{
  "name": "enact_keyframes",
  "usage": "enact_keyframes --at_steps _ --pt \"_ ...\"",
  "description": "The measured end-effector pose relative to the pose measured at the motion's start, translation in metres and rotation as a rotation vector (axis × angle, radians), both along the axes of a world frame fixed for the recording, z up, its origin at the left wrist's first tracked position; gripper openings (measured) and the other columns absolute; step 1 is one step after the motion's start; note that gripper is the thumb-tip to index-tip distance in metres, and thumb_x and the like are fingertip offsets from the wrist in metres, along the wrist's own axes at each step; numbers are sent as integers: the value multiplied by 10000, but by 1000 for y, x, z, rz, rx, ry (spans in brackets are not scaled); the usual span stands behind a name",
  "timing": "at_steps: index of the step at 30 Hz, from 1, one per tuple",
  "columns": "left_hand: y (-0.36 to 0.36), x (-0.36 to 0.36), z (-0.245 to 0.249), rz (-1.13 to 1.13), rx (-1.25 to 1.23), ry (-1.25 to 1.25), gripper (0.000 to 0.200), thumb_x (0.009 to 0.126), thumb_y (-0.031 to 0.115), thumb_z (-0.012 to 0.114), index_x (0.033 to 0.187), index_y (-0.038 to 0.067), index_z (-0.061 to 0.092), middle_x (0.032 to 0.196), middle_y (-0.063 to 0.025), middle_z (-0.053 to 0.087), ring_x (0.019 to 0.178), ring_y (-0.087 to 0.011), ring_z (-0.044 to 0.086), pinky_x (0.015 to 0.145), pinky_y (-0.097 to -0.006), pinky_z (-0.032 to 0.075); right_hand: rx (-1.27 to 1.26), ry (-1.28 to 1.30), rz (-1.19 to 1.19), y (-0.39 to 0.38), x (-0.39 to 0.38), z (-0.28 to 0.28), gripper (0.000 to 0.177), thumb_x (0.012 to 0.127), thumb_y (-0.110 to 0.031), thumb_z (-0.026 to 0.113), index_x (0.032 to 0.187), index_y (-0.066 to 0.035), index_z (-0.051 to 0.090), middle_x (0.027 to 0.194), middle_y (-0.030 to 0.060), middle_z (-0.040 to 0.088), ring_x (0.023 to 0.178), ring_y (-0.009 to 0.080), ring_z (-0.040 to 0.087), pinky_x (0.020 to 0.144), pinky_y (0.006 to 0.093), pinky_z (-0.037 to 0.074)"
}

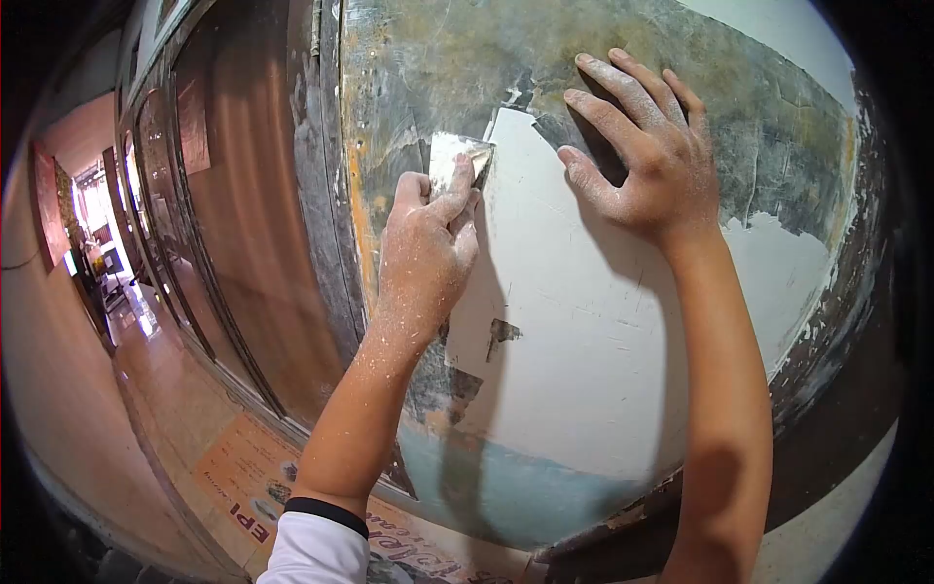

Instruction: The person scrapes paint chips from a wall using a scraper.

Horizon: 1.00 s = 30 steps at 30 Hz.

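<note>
My left hand (433, 238) is closed around a metal scraper (449, 154), with the index finger pressed along its blade. The blade lies at the left edge of a white patch (574, 311) on the upright panel, near the patch's narrow top end. White dust and specks cover the hand and forearm. My right hand (652, 141) is spread against the panel's mottled grey-green surface (428, 49), right of the white patch, with nothing in it. The scraper's handle is hidden in my left hand.
A brown glazed panel (248, 195) in a dark frame runs along the left. Beyond it, a tiled passage (146, 360) leads toward a bright opening. A printed orange banner (243, 467) lies on the floor below. A blue-green band (525, 487) borders the white patch's bottom.
</note>
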<state>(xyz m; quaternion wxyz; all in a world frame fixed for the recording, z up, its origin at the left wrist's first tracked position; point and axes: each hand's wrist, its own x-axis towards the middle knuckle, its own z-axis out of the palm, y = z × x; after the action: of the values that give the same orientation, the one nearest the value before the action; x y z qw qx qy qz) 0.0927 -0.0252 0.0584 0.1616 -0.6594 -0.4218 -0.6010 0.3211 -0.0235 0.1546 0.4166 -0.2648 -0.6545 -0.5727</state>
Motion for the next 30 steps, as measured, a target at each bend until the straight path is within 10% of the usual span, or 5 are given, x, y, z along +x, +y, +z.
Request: enact_keyframes --at_steps 30 --pt "2 -2 -11 -23 31 -21 434 958 61 683 1390 94 672 939 -143 563 807 -249 574 753 -369 493 1 -1 -3 1 1 -1 394 865 -447 737 1223 -283 719 1484 -51 597 1422 188 497 1240 479 299"
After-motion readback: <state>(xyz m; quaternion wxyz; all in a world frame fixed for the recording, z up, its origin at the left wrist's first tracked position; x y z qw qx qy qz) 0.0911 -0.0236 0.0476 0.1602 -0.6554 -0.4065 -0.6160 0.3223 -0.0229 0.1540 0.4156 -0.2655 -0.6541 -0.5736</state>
